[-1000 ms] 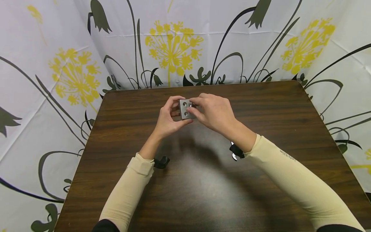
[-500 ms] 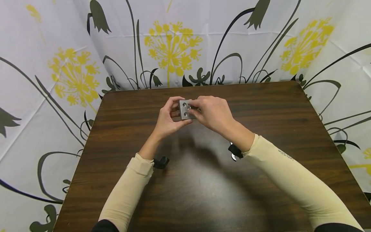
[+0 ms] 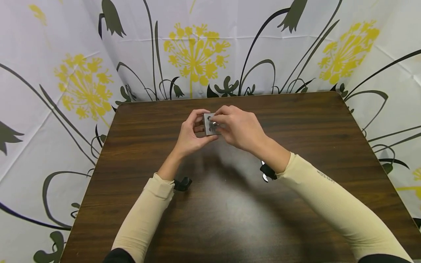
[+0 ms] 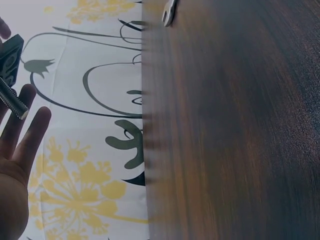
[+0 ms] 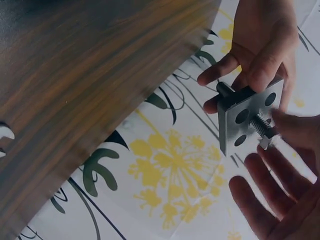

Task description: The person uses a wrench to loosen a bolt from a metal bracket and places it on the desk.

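A grey metal block (image 3: 208, 126) with several round holes is held above the table by my left hand (image 3: 191, 135), whose thumb and fingers grip its edges. A threaded bolt (image 5: 259, 124) stands out from the block's face in the right wrist view. My right hand (image 3: 241, 128) has its thumb and fingertips around the bolt's outer end, pinching it. In the left wrist view, a threaded end (image 4: 15, 104) sticks out from the dark block (image 4: 10, 59), beside my left fingers (image 4: 34, 132).
The brown wooden table (image 3: 230, 219) lies below both hands. A wrench-like metal end (image 5: 5, 134) lies on it, partly hidden by my right wrist in the head view. A flowered curtain (image 3: 210, 47) hangs behind the table.
My left hand and the block have barely moved. My right fingers have shifted slightly around the bolt, with the index finger now farther left across the block's face.
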`<state>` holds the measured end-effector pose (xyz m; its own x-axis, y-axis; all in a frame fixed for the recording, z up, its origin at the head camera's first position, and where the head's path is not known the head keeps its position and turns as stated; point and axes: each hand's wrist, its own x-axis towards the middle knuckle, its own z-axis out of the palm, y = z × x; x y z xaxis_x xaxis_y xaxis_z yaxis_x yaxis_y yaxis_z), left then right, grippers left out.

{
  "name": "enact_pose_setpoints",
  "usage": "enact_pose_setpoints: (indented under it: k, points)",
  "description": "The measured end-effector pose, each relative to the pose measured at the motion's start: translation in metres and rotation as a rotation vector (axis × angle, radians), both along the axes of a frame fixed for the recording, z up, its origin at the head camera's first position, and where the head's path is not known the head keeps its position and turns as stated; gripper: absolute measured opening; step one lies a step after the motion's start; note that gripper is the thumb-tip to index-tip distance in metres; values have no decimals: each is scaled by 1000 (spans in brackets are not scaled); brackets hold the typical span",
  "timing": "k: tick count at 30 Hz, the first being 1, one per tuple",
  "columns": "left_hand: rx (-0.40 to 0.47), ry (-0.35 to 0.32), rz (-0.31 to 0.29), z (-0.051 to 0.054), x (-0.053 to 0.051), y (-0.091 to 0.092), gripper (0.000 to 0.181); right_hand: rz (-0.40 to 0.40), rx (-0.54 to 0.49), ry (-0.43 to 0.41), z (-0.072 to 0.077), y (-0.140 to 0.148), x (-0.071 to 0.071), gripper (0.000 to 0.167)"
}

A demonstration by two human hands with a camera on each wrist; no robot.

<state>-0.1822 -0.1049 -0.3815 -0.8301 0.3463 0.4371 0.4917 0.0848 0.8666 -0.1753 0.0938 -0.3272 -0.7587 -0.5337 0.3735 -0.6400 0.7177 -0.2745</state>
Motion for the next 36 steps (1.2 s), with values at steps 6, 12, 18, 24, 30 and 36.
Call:
enact_pose_setpoints:
  k: [6, 12, 18, 24, 30, 36]
  points:
    - [-6, 4, 5, 1, 1, -1, 70, -74, 0, -12, -1, 0, -1, 25]
    - [1, -2, 4, 1, 2, -1, 69, -18, -18, 4, -2, 1, 2, 30]
    - [0, 4, 5, 2, 1, 0, 69, -49, -13, 11, -2, 0, 2, 26]
    - [-7, 9, 13, 2, 2, -1, 69, -4, -31, 38, -4, 0, 1, 32]
    - [-12, 15, 10, 3, 3, -1, 69, -32, -23, 10, -4, 1, 1, 27]
    - [-9, 20, 16, 4, 3, -1, 68, -20, -36, 23, -4, 1, 3, 34]
